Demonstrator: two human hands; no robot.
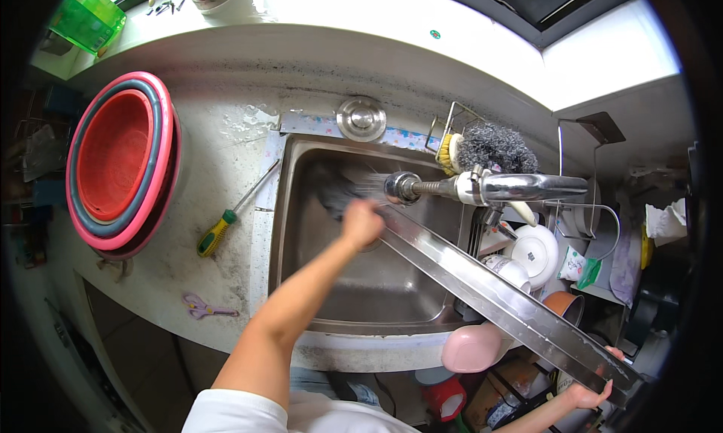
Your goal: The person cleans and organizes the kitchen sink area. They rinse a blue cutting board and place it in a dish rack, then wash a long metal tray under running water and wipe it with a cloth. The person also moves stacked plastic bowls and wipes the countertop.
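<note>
A long metal trough-shaped panel (486,286) lies slantwise across the sink (384,289), its upper left end over the basin under the faucet head (401,188). My right hand (593,392) grips its far lower right end, fingers around the edges. At the other end my left hand (361,224) is closed, blurred by motion, on a dark cloth-like thing (333,193); blur hides exactly what that is. Water sprays leftward from the faucet head onto it. The panel's inner face looks wet.
Stacked red and grey basins (116,156), a screwdriver (217,232) and lilac scissors (206,307) occupy the left counter. Behind the faucet sit steel wool (497,149) and a drain strainer (361,118). White dishes (534,255) stand right, partly behind the panel; a pink container (471,348) is below it.
</note>
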